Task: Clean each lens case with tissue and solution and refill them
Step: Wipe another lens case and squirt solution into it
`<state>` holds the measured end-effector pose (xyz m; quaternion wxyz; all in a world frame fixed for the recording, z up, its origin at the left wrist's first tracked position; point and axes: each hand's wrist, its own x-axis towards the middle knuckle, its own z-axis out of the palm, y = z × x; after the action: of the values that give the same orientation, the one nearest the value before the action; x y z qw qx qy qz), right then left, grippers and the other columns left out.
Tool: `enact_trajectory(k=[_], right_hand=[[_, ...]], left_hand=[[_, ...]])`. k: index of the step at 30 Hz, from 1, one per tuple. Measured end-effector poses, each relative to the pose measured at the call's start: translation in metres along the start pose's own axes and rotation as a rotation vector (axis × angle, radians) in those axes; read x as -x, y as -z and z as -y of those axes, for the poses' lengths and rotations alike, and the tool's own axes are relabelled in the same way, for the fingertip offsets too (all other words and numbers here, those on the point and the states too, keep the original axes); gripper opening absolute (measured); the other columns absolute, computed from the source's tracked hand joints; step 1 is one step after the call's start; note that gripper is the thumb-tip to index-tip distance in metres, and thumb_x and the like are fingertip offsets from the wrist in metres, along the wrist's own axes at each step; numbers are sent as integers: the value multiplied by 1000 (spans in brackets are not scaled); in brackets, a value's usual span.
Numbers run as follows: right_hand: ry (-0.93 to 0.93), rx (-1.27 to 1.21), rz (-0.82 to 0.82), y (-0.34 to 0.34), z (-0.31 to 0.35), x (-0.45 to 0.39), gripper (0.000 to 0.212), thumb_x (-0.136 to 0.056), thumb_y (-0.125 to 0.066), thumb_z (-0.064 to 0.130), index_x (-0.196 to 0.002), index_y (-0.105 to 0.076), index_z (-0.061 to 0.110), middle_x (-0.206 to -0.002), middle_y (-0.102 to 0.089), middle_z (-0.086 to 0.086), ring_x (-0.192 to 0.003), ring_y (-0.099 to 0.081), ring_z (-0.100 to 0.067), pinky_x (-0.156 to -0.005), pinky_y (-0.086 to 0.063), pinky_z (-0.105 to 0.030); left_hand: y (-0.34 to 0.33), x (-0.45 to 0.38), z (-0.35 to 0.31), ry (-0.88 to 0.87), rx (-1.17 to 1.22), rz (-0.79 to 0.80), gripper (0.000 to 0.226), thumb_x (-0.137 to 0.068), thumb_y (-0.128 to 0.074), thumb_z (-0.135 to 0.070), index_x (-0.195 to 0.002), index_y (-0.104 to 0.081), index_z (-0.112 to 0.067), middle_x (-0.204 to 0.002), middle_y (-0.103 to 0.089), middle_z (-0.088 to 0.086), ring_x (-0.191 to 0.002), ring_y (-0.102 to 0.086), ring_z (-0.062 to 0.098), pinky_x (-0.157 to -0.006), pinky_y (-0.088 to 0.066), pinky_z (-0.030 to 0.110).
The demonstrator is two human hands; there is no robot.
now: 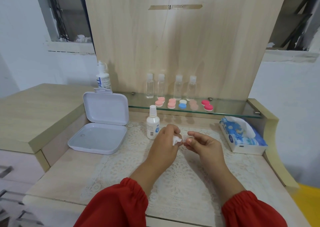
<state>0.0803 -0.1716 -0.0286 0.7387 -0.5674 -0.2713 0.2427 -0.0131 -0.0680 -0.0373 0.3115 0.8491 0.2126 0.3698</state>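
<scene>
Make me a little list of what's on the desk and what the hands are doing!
left hand: holds a crumpled tissue
right hand: pinches a small clear lens case part
solution bottle: upright, behind the left hand
glass shelf: five lens cases, four clear bottles
white box: open, left
tissue pack: right

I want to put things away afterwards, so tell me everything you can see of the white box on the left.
The white box looks like plastic, with rounded corners. It stands open: the shallow tray lies flat on the desk, and the hinged lid stands upright behind it. Nothing shows inside. No hand touches it.
</scene>
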Motion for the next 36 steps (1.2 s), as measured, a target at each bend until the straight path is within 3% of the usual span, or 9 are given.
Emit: enact_trajectory(k=[4, 8, 13, 15, 18, 22, 25, 31, 36], right_hand=[[-2, 13, 21, 0, 0, 0, 18, -85, -66, 0, -101, -70, 9, -84, -75, -9, -80, -73, -18, -68, -55, -17], [-9, 32, 21, 1, 0, -1, 18, -85, -65, 1, -100, -70, 10, -83, -75, -9, -79, -72, -18, -68, -55, -17], [-7, 404, 58, 2, -1, 3, 15, -88, -67, 14, -99, -67, 25, -84, -71, 5, -81, -65, -5, -65, -46, -14], [45, 620, 122, 4, -2, 5, 14, -88, -67, 20, -99, -66, 29, -93, -64, 12, -88, -58, -2, -69, -39, -14], [136, 907, 169, 9, -4, 2, 16, -86, -68, 29, -102, -65, 33, -101, -56, 19, -101, -46, -7, -85, -35, -23], [108, 1065, 177, 11, -2, 1, 23, -86, -67, 35, -109, -66, 31, -107, -55, 14, -108, -42, -10, -97, -38, -32], [109, 1057, 158, 9, -1, 3, 29, -86, -67, 35, -114, -64, 31, -110, -54, 14, -110, -44, -11, -100, -39, -35], [209, 918, 87, 0, 3, 8, 19, -88, -66, 27, -102, -61, 39, -103, -54, 21, -111, -48, -12, -96, -38, -32], [273, 761, 148, -40, 15, 14, 23, -89, -65, 16, -100, -63, 36, -101, -61, 16, -96, -55, -10, -76, -39, -17]], left_hand=[[4, -1, -4, 199, 311, 18, 24, -85, -66, -7, -90, -48, -22, -93, -63, 4, -86, -60, 16, -77, -51, 32], [12, -2, -8, 309, 583, -57, 19, -86, -64, -3, -90, -50, -16, -90, -60, -1, -79, -56, 5, -70, -49, 18], [20, -4, -5, 418, 700, -153, 15, -96, -53, -9, -95, -49, -23, -102, -58, 2, -82, -62, 15, -81, -52, 30], [23, -3, -7, 446, 741, -135, 18, -98, -46, -5, -98, -46, -23, -100, -61, 11, -71, -66, 13, -70, -55, 24], [29, 0, -8, 520, 745, -105, 21, -97, -44, -2, -104, -46, -22, -97, -57, 16, -53, -58, 7, -47, -44, 17], [40, 8, -8, 657, 823, -19, 12, -96, -55, -16, -105, -50, -20, -76, -48, 5, -50, -42, 8, -42, -31, 19], [53, 14, -7, 750, 1020, -27, 21, -98, -48, -34, -106, -54, -16, -83, -50, 7, -53, -41, 12, -43, -26, 23], [91, 34, 4, 787, 1140, -31, 22, -97, -37, -10, -110, -54, -8, -88, -54, 15, -56, -42, 15, -49, -29, 26], [133, 56, 18, 677, 1093, -55, 23, -96, -45, 5, -115, -46, -7, -79, -55, 15, -58, -46, 15, -47, -37, 21]])
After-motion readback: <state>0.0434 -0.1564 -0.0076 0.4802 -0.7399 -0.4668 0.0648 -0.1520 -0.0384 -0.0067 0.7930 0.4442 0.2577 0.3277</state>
